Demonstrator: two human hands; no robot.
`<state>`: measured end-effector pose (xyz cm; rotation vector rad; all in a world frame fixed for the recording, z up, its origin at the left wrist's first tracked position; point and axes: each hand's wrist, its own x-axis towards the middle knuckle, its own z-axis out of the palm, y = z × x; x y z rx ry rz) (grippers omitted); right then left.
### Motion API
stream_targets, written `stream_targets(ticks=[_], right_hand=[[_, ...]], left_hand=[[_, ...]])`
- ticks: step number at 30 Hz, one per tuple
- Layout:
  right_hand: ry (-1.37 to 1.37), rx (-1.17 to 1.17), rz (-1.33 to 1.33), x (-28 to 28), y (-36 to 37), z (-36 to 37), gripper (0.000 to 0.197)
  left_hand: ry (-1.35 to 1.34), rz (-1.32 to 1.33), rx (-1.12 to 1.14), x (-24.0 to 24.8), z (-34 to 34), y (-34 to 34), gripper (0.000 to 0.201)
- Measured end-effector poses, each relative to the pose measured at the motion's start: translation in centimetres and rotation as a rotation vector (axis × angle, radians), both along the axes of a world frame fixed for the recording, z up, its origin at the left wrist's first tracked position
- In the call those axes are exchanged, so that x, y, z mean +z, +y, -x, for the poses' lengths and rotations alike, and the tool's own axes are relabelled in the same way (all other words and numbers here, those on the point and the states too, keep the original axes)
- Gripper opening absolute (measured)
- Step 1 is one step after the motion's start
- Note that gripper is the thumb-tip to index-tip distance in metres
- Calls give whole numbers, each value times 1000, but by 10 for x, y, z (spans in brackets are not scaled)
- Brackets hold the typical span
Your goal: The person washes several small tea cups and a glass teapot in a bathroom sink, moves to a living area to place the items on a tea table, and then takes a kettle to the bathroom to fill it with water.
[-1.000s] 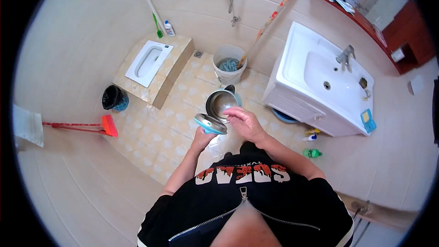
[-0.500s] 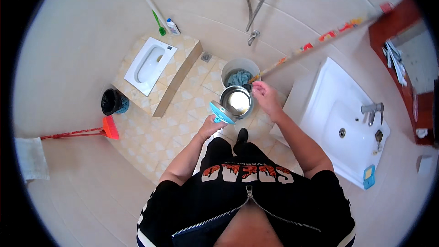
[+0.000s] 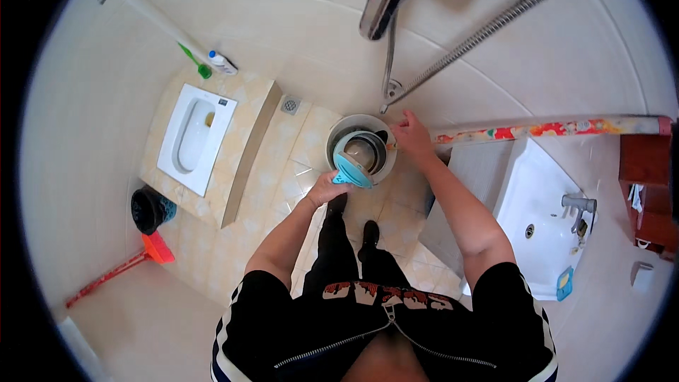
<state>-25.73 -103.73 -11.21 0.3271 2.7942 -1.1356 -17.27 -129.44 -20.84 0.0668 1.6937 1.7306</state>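
My left hand point(image 3: 327, 189) grips a light-blue lid-like piece point(image 3: 353, 170) at the near side of a round metal pot point(image 3: 373, 143). I cannot tell whether the two are joined. Below the pot is a pale bucket point(image 3: 338, 129), mostly covered by it in this view. To the right of the pot, my right hand point(image 3: 412, 133) is raised with fingers apart, close to a small wall tap point(image 3: 394, 88), and I see nothing in it. A dark piece by the pot's rim is too small to name.
A stick with a flowery red pattern point(image 3: 544, 129) runs rightward behind my right forearm. The white washbasin point(image 3: 509, 233) stands at right, the squat toilet point(image 3: 189, 138) on a raised step at left. A shower hose point(image 3: 495, 25) hangs ahead. A black-lined bin point(image 3: 146, 210) and orange broom point(image 3: 157, 247) are left.
My view has shifted forward, so the tap and hose look larger and nearer. The pot now lies over the bucket's opening. My right hand has moved toward the tap, its fingers spreading.
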Motion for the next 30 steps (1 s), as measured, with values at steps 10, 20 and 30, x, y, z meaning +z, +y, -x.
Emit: stream_targets(ticks=[10,20,30], right_hand=[[-61,-40,-100,-15,-33,63,41],[144,106,-258,-81,16,69,42],[-401,-19,567,-26,26,74,64]], left_hand=[[-97,-39,-62,-55,81,6,19],[-61,4,-137,-41,107,32,22],[-25,-12,-160,-46,128,34,20]])
